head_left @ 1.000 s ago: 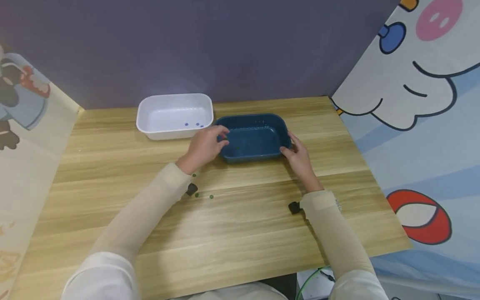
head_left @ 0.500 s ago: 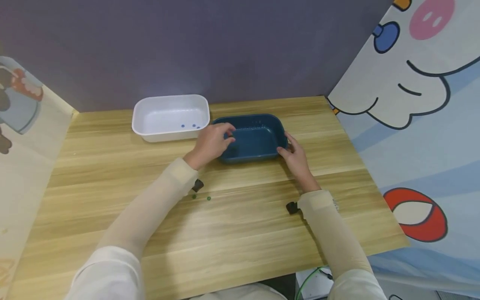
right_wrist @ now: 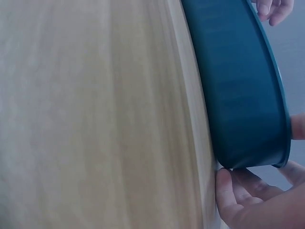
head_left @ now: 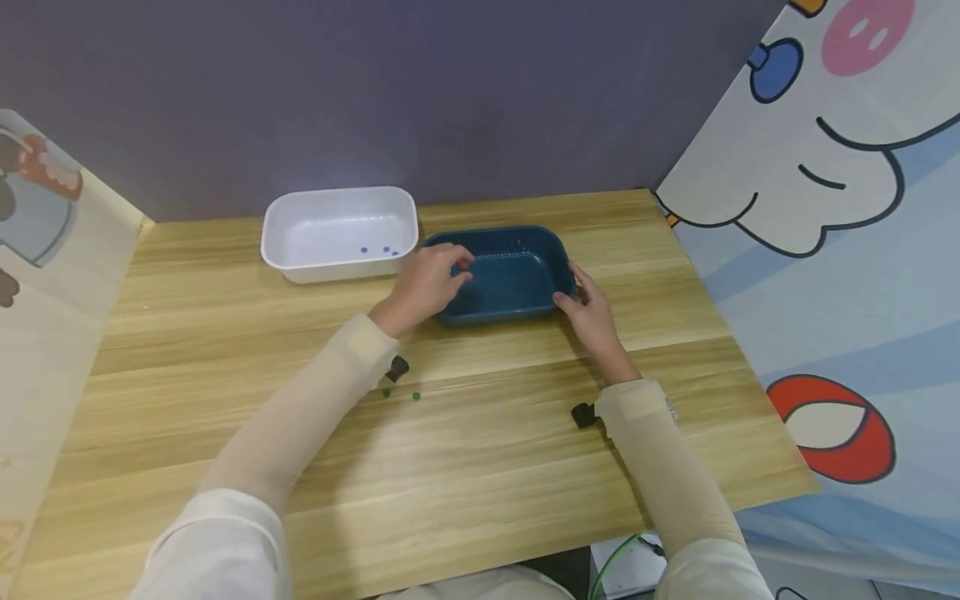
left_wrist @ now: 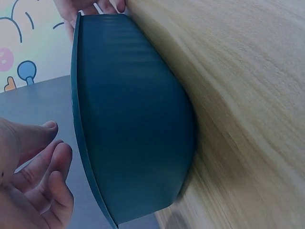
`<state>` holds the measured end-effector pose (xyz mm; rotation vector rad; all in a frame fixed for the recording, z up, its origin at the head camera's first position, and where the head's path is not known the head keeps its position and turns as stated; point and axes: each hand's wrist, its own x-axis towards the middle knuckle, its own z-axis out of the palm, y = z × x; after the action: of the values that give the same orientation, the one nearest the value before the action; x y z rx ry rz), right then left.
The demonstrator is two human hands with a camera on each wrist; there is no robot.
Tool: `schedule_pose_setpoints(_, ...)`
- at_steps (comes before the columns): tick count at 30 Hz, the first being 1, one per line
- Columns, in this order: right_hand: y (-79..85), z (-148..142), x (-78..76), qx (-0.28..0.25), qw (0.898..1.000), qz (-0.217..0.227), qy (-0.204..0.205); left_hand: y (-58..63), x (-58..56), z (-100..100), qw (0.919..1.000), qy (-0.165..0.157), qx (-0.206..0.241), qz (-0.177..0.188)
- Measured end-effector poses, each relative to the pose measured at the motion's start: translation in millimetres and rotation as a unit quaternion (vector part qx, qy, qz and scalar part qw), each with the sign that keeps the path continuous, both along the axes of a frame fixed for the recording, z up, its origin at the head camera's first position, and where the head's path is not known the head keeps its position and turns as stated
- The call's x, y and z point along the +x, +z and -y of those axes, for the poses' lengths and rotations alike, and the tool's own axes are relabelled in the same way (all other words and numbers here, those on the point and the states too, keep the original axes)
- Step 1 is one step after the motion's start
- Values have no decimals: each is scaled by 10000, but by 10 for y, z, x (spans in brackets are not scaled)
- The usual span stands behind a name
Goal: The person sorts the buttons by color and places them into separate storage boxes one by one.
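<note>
Since the white box (head_left: 330, 272) at the far left has its own small blue pieces (head_left: 363, 250) lying near its right end, I want the left sleeve to pass clear of its rim. Two small green pieces (head_left: 416, 397) lie on the near part of the table (head_left: 480, 475), close by the black wrist camera (head_left: 398, 368) at the left cuff, so I judge it wise to lift that forearm rather than drag it and scatter them. Next along, the left hand (head_left: 423, 283) hangs over the left end of the dark blue box (head_left: 517, 279), fingers bent and thumb a narrow gap away from them; I see nothing between the tips. For a tidy drop I would have those tips below the rim and well inside the wall before they part, so that a small piece cannot bounce out. The blue box sits on the table just right of the white one, and I cannot make out clearly what lies on its floor. Rightmost, the right hand (head_left: 594, 321) grips the box's right end, thumb at the rim and fingers round the outside; a light, steady hold without tilting should serve best.
</note>
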<state>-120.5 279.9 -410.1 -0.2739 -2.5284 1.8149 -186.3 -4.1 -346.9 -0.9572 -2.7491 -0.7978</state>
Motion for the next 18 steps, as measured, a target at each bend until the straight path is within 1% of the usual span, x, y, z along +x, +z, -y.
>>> schedule_pose_setpoints(3, 21, -7, -6, -33, 9999, 100, 16, 7, 3, 17, 10000, 34, -1, -21)
schedule_pose_setpoints(5, 73, 9, 0, -56, 9999, 147, 40, 12, 5, 39, 10000, 69, 1, -53)
schedule_pose_setpoints(10, 301, 113, 90, -4, 9998, 166, 70, 41, 26, 97, 9999, 83, 55, -13)
schedule_pose_setpoints(12, 365, 146, 122, 29, 9999, 139, 76, 50, 34, 119, 9999, 95, 80, 31)
schedule_pose_setpoints(15, 376, 151, 129, 29, 9999, 132, 79, 53, 40, 156, 9998, 138, 89, 70)
schedule_pose_setpoints(18, 320, 118, 104, 19, 9998, 191, 47, 58, 55, 208, 9997, 175, 105, 136)
